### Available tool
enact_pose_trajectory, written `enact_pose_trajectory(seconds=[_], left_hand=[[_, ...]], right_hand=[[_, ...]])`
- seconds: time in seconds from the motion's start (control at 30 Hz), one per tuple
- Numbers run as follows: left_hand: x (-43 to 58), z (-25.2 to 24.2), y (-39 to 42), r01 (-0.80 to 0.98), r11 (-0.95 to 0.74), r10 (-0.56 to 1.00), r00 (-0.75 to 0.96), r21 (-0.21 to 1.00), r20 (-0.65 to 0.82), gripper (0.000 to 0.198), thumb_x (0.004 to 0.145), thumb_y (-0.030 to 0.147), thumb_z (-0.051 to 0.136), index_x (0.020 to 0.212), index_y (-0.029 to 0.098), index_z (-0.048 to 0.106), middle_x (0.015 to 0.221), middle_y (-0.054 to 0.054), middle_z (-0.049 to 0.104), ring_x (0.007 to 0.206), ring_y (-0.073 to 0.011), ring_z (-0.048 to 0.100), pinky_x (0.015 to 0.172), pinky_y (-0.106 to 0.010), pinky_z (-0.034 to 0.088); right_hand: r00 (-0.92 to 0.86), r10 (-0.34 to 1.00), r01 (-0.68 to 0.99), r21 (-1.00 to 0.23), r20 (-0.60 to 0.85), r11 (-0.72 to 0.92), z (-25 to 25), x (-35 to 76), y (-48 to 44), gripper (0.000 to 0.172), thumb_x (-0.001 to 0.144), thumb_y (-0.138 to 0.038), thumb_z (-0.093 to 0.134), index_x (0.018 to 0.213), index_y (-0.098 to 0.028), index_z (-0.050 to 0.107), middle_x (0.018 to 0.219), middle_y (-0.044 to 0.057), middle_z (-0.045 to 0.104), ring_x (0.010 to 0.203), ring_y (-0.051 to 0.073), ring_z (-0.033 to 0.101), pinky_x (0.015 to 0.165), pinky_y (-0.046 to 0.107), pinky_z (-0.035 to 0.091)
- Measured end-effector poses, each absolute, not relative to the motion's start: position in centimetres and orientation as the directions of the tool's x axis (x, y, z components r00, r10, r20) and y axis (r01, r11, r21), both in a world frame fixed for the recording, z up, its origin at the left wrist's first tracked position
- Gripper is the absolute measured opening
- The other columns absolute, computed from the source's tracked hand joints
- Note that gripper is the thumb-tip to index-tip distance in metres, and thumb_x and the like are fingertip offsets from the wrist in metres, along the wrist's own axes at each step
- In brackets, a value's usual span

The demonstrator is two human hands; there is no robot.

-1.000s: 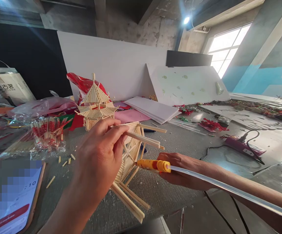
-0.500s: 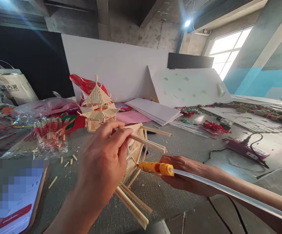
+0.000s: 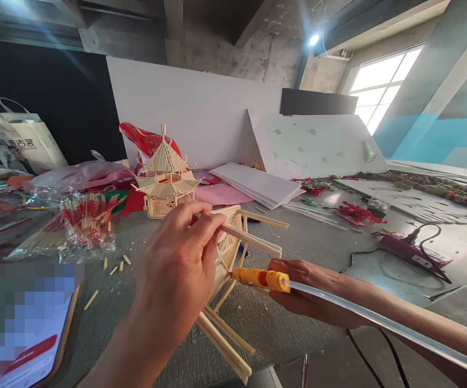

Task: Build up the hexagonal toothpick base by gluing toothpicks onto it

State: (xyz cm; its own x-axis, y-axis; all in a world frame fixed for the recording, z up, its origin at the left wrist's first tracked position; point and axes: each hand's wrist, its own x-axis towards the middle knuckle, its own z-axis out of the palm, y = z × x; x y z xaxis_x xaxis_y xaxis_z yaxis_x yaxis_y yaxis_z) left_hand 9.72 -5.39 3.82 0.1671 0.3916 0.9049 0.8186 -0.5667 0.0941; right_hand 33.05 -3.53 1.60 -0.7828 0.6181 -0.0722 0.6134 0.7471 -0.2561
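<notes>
My left hand [image 3: 176, 264] is closed on a stick model frame [image 3: 227, 335] built of pale wooden sticks, pinching it near one of its posts. The frame lies tipped on its side, its legs pointing right. My right hand [image 3: 301, 288] grips a yellow hot glue gun [image 3: 259, 278], its fingers mostly hidden behind the tool. The gun's nozzle meets the frame at a joint between sticks. A clear glue stick [image 3: 362, 312] runs out of the gun's back end across my right forearm. Behind my left hand a stick pagoda [image 3: 167, 186] stands upright.
Short stick offcuts [image 3: 114, 269] lie left of my hand, near a phone [image 3: 35, 339]. A bagged bundle of red-and-white sticks [image 3: 88, 221] sits further left. White boards [image 3: 259, 183] lie at the back, and a purple power strip [image 3: 413, 253] with cables is at right.
The view has shifted slightly, so everything sits a little further right. Both hands keep their hold, and the nozzle stays at the same joint.
</notes>
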Motion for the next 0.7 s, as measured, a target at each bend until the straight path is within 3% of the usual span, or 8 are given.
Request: enact_pose_trajectory(seconds=[0.37,0.7], left_hand=[[9.81,3.74,-5.3,0.791,-0.602,0.371,0.154,0.111,0.916,0.02,0.075,0.007,0.057,0.091,0.018,0.064,0.094,-0.005,0.063,0.08,-0.013,0.06,0.071,-0.027,0.049],[9.79,3.77,-5.36,0.781,-0.611,0.386,0.151,0.13,0.91,0.02,0.076,0.008,0.056,0.092,0.017,0.065,0.093,-0.006,0.063,0.079,-0.0144,0.06,0.07,-0.029,0.05]], right_hand=[[-0.698,0.698,0.712,-0.258,-0.158,0.654,1.87,32.92,-3.92,0.012,0.088,-0.026,0.033,0.082,-0.02,0.042,0.079,0.001,0.049,0.064,0.01,0.046,0.061,0.023,0.036],[-0.709,0.691,0.697,-0.285,-0.141,0.658,1.82,33.0,-3.76,0.013,0.089,-0.027,0.034,0.082,-0.019,0.043,0.078,0.001,0.049,0.063,0.01,0.045,0.06,0.023,0.035]])
